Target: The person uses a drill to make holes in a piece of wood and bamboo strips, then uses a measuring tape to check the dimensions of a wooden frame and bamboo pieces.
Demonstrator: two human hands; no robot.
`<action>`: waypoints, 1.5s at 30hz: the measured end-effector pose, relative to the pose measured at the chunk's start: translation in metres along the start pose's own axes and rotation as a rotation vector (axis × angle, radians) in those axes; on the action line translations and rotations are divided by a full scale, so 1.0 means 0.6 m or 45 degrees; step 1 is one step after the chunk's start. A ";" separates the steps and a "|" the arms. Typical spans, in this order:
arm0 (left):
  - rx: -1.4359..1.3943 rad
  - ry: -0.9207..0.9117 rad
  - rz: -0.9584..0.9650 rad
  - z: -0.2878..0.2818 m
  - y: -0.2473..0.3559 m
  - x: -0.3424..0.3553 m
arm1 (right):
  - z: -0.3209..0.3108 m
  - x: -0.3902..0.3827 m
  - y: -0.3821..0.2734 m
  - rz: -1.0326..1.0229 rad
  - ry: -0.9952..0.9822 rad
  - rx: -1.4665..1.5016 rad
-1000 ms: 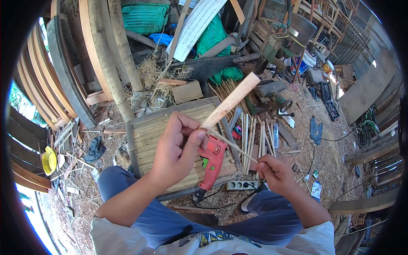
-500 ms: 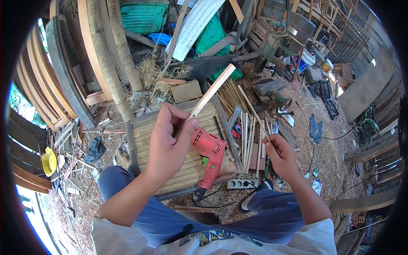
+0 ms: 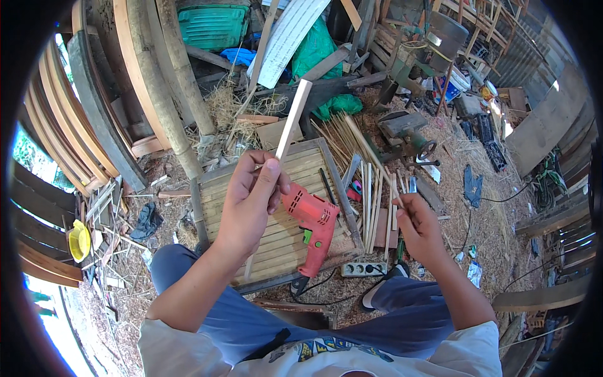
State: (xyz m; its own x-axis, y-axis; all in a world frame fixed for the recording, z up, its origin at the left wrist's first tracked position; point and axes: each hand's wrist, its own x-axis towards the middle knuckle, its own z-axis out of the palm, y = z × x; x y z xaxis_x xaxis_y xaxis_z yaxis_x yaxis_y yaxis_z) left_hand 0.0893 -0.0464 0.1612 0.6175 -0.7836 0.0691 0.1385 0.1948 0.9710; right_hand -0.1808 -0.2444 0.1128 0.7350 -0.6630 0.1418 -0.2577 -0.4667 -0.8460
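Note:
My left hand [image 3: 248, 198] is closed round a pale wooden strip [image 3: 293, 119], thumb on top. The strip's upper end rises steeply above the fingers, and its lower end shows below the wrist. To the right, my right hand [image 3: 419, 227] pinches a long thin wooden stick [image 3: 379, 164] that slants up and away to the left. Between my hands a red power drill [image 3: 312, 221] with a green trigger lies on a low slatted table [image 3: 217, 217]. The left fingers cover part of the drill's front end.
Several pale strips [image 3: 370, 204] lean along the table's right edge, by a bundle of thin sticks [image 3: 336, 141]. A power strip [image 3: 364, 269] with a plugged-in cord sits near my foot. A bench vise [image 3: 408, 135] stands beyond. Shavings cover the floor; a yellow bowl [image 3: 80, 240] is far left.
The strip in my left hand has swung to a more upright angle, and its lower end now shows below the hand. My right hand still pinches its stick, nearly in place.

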 end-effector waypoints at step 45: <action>-0.626 0.075 -0.691 -0.021 -0.075 0.043 | 0.104 0.066 0.400 0.801 -0.056 -0.334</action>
State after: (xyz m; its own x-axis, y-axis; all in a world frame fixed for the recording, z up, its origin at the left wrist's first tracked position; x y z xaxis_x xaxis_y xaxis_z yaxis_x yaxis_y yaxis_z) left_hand 0.1089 -0.0682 0.1164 0.4024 -0.8144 -0.4180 0.7591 0.0417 0.6496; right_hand -0.1744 -0.3462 -0.1166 0.4185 -0.8330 -0.3619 -0.7839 -0.1300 -0.6071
